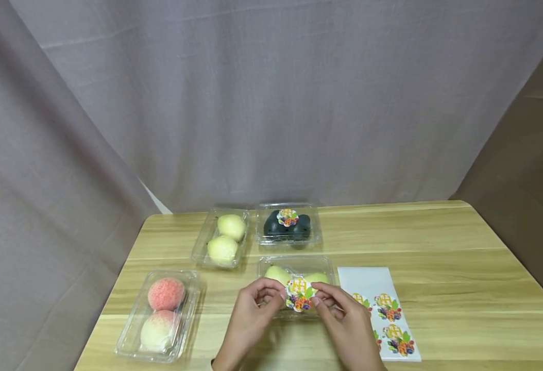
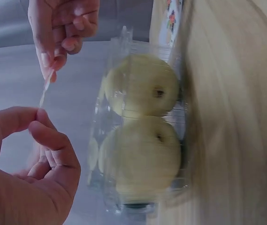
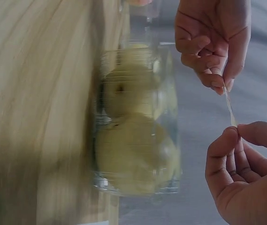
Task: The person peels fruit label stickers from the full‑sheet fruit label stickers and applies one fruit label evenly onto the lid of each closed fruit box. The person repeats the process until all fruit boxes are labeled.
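A round fruit-print sticker point(image 1: 300, 294) is stretched between both hands above a clear plastic box point(image 1: 294, 262) that holds two pale green pears point(image 2: 140, 157). My left hand point(image 1: 256, 312) pinches its left edge between thumb and forefinger. On the other side my right hand point(image 1: 345, 322) pinches the right edge the same way. Seen edge-on in the left wrist view, the sticker point(image 2: 44, 89) stands apart from the box lid. Beside my right hand lies a white sheet point(image 1: 361, 278) of similar stickers, partly covered by that hand.
Behind is a clear box of dark fruit point(image 1: 287, 226) with a sticker on its lid. To its left stands a box of two pale pears point(image 1: 225, 241). A box of two pinkish peaches point(image 1: 162, 314) sits at the front left. A grey curtain point(image 1: 299, 103) hangs behind the wooden table point(image 1: 461, 288).
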The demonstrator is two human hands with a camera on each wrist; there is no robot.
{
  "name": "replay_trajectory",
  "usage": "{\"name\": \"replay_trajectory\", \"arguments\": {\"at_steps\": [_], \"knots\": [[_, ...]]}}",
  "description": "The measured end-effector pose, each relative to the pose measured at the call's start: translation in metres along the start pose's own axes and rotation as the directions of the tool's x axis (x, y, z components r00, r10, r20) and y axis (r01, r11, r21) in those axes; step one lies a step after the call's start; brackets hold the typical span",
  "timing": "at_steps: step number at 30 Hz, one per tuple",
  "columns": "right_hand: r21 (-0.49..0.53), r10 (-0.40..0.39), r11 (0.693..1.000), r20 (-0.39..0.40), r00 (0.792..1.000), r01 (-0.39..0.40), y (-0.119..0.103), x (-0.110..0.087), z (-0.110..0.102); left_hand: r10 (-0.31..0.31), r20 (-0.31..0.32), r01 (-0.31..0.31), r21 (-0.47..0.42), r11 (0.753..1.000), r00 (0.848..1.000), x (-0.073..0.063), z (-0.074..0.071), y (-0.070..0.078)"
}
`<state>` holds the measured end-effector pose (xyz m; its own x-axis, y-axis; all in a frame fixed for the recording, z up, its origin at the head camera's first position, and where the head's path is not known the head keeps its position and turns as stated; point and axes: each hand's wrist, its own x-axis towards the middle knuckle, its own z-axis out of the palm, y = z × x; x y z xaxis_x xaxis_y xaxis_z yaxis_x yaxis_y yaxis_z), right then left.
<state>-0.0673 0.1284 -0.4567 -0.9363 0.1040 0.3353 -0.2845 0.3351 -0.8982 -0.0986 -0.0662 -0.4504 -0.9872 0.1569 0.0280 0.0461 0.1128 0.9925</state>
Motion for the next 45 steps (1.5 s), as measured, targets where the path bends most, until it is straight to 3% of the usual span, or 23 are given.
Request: {"name": "replay_trajectory", "arguments": {"at_steps": [4,7,15,20,28,34,39,45], "knots": [[-0.013,0.02,1.0,0.026,0.999,-0.02,0.006,0.009,0.003,0.007,-0.022,-0.007,-0.025,1.0,1.0,0.006,-0.001,-0.007],[-0.051,0.01,0.999,0.054,0.998,-0.007,0.009,0.015,0.004,0.024,-0.054,-0.023,0.025,0.999,0.998,0.01,-0.002,-0.012],[-0.225,-0.13,0.964,0.072,0.989,0.143,0.014,0.027,0.007,0.07,-0.106,-0.051,0.171,0.984,0.992,0.02,-0.003,-0.01],[-0.258,-0.08,0.96,0.104,0.991,0.105,0.012,0.033,0.008,0.121,-0.135,-0.088,0.227,0.97,0.983,0.025,0.0,-0.01],[-0.305,0.001,0.951,0.143,0.99,0.043,0.01,0.037,0.007,0.07,-0.155,-0.041,0.184,0.982,0.985,0.032,0.0,-0.009],[-0.324,0.022,0.946,0.143,0.989,0.026,0.009,0.04,0.007,0.032,-0.173,0.004,0.206,0.978,0.984,0.033,0.002,-0.007],[-0.323,0.033,0.946,0.139,0.99,0.014,0.008,0.043,0.009,0.046,-0.19,0.006,0.263,0.965,0.981,0.036,0.004,-0.006],[-0.413,0.0,0.909,0.148,0.989,0.062,0.006,0.046,0.011,0.08,-0.202,-0.012,0.318,0.948,0.976,0.037,0.005,-0.004]]}}
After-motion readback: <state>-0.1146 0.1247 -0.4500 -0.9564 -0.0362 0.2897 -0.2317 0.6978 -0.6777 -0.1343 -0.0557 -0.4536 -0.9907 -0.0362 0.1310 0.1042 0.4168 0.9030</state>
